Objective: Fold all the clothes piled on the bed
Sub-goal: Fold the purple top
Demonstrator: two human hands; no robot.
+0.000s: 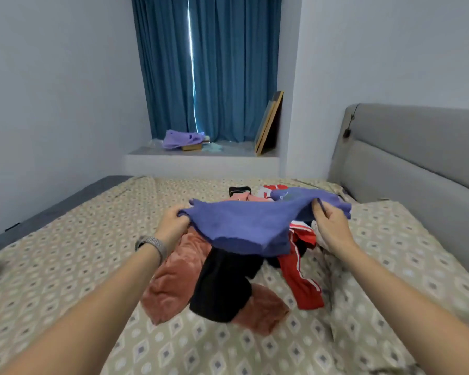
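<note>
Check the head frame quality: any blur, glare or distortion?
Head view: soft overall, with motion blur on the blue top and both hands, left and right. A blown-out light slit glares through the curtain gap. Wide-angle bending curves the headboard and stretches the forearms. Lighting is dim and even, shadows faint.

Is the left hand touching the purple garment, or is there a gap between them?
Touching. The head view shows the left hand with its fingers curled round the left edge of the purple garment, holding it lifted above the pile.
</note>
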